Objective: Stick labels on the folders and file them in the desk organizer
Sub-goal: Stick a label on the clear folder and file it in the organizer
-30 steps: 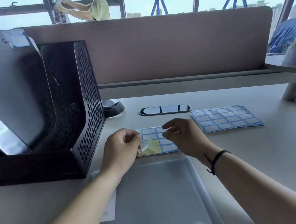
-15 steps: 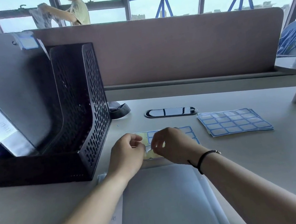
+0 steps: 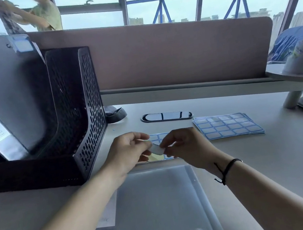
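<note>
White and half-curled, a peeled label (image 3: pixel 158 149) is pinched between the right hand (image 3: pixel 186 147) and left hand (image 3: pixel 128 153) above the label sheet (image 3: pixel 159 137), while the translucent folder (image 3: pixel 156 208) lies just nearer the person, below both hands.

Both bare forearms reach forward from the lower edge of the view and converge toward the middle, the left from the lower left and the right from the lower right, its wrist ringed by a thin black cord bracelet (image 3: pixel 226 170). The left hand (image 3: pixel 128 153) is turned knuckles-up with its fingers curled inward and the thumb tucked toward the fingertips, pinching at a small pale label (image 3: pixel 157 149). The right hand (image 3: pixel 185 146) meets it almost fingertip to fingertip, its fingers likewise bent and its thumb and forefinger closed on the other end of that label.
</note>
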